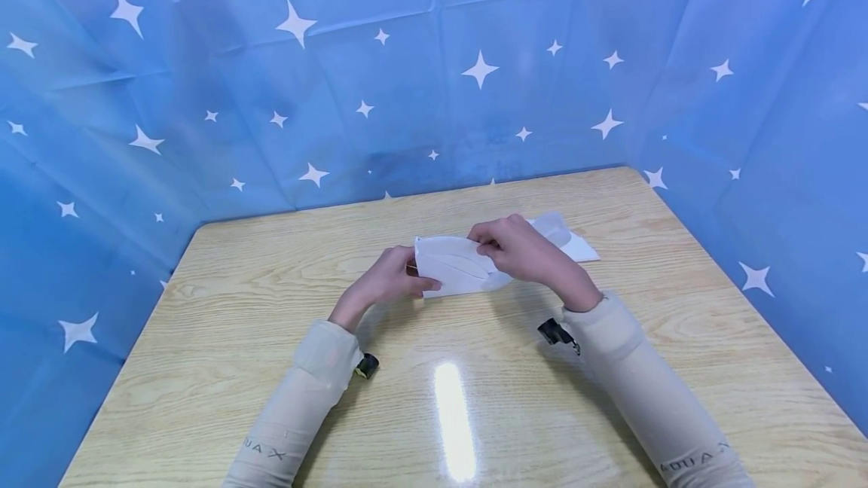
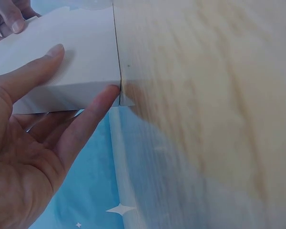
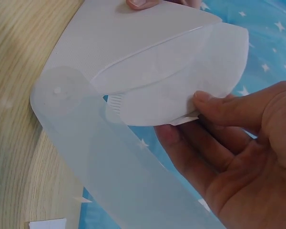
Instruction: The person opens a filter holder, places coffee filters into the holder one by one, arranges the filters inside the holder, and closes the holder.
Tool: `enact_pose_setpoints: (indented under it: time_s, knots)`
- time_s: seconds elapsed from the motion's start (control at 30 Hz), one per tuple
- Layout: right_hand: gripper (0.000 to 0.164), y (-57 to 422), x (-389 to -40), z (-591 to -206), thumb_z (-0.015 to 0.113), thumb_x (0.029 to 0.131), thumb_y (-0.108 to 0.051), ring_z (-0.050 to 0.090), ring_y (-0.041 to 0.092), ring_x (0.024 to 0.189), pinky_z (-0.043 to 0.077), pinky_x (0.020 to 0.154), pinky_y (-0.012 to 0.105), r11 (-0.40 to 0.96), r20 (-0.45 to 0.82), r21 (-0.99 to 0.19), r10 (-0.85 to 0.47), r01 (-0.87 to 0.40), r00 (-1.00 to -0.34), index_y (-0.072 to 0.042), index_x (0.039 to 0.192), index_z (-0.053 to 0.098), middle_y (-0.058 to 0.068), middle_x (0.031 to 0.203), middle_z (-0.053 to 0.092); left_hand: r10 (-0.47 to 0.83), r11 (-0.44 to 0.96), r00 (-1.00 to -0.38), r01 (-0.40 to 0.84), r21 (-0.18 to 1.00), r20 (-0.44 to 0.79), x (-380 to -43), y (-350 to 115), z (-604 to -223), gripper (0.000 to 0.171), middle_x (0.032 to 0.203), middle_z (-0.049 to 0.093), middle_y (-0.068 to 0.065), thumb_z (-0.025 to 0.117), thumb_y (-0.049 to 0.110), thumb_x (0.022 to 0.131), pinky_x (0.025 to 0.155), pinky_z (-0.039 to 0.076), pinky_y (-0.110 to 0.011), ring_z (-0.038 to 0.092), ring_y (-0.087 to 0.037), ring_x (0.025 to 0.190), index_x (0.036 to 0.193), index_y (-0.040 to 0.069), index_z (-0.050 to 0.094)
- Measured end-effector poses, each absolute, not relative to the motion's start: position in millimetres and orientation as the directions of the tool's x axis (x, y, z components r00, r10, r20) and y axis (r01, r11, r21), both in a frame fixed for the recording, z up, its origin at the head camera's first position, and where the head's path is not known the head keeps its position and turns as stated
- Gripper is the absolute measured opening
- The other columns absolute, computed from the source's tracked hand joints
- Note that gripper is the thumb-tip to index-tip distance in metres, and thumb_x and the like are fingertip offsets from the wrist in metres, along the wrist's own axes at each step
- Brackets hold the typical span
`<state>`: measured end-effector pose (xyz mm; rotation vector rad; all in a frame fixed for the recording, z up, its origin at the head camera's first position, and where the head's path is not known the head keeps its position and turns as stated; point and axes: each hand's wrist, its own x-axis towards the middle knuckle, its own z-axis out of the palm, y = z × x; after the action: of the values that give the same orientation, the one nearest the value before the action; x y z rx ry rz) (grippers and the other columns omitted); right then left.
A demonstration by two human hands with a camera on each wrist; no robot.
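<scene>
My left hand (image 1: 389, 277) grips one end of a thin white box (image 1: 441, 277), raised a little over the table. In the left wrist view the thumb lies on the broad face of the white box (image 2: 86, 43) and a finger reaches its corner. My right hand (image 1: 518, 247) pinches a curved white flap (image 3: 190, 90) at the other end between thumb and fingers. A translucent strip (image 3: 109, 152) with a rounded end and a small round spot (image 3: 57, 90) overlaps the box in the right wrist view.
Behind my right hand lies a flat white piece (image 1: 582, 248) on the wood-grain table (image 1: 271, 262), with a translucent rounded piece (image 1: 552, 228) over it. Black devices (image 1: 554, 331) hang at both wrists. A blue star-patterned curtain (image 1: 380, 81) encloses the table's back and sides.
</scene>
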<state>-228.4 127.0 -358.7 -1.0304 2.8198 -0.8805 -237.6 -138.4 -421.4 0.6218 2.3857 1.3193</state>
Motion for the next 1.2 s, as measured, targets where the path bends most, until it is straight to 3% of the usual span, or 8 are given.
enact_pose_setpoints:
  time_s: [0.17, 0.53, 0.73, 0.9, 1.2]
  knots:
    - [0.022, 126.9, -228.9, -359.7, 0.058, 0.100, 0.004, 0.054, 0.010, 0.062, 0.049, 0.069, 0.031, 0.625, 0.170, -0.507, -0.602, -0.594, -0.780, -0.006, 0.109, 0.076, 0.011, 0.100, 0.078, 0.529, 0.477, -0.844, 0.212, 0.853, -0.086, -237.5, -138.2, -421.4, 0.039, 0.107, 0.075, -0.012, 0.080, 0.014, 0.092, 0.070, 0.065, -0.043, 0.073, -0.028, 0.079, 0.128, 0.009, 0.067]
    - [0.022, 126.4, -229.2, -359.5, 0.056, 0.100, 0.005, 0.037, 0.011, 0.059, 0.040, 0.065, 0.030, 0.634, 0.148, -0.508, -0.603, -0.583, -0.784, -0.009, 0.099, 0.074, 0.005, 0.082, 0.070, 0.534, 0.461, -0.842, 0.213, 0.861, -0.078, -236.6, -136.4, -417.8, 0.040, 0.106, 0.076, -0.016, 0.080, 0.012, 0.091, 0.070, 0.064, -0.049, 0.073, -0.033, 0.077, 0.128, 0.006, 0.067]
    - [0.023, 126.2, -228.3, -359.2, 0.054, 0.100, 0.006, 0.027, 0.011, 0.058, 0.030, 0.061, 0.027, 0.626, 0.144, -0.511, -0.613, -0.589, -0.777, -0.008, 0.091, 0.070, -0.003, 0.065, 0.046, 0.535, 0.458, -0.841, 0.216, 0.862, -0.074, -236.5, -136.4, -416.8, 0.040, 0.107, 0.076, -0.017, 0.080, 0.012, 0.091, 0.071, 0.064, -0.049, 0.073, -0.037, 0.079, 0.128, 0.005, 0.067]
    - [0.024, 125.3, -227.5, -359.4, 0.052, 0.100, 0.007, 0.021, 0.011, 0.059, 0.023, 0.060, 0.027, 0.626, 0.132, -0.510, -0.621, -0.590, -0.773, -0.006, 0.082, 0.062, -0.006, 0.064, 0.027, 0.530, 0.463, -0.844, 0.207, 0.862, -0.082, -236.3, -136.2, -417.0, 0.040, 0.106, 0.076, -0.016, 0.080, 0.011, 0.091, 0.072, 0.064, -0.049, 0.074, -0.037, 0.080, 0.128, 0.006, 0.067]
    - [0.025, 124.0, -227.1, -361.8, 0.053, 0.098, 0.008, 0.019, 0.010, 0.058, 0.022, 0.059, 0.026, 0.628, 0.124, -0.501, -0.629, -0.596, -0.767, -0.005, 0.079, 0.061, -0.007, 0.063, 0.024, 0.530, 0.461, -0.844, 0.202, 0.864, -0.085, -236.4, -136.3, -418.0, 0.037, 0.103, 0.076, -0.016, 0.080, 0.011, 0.091, 0.071, 0.064, -0.048, 0.073, -0.035, 0.079, 0.126, 0.005, 0.068]
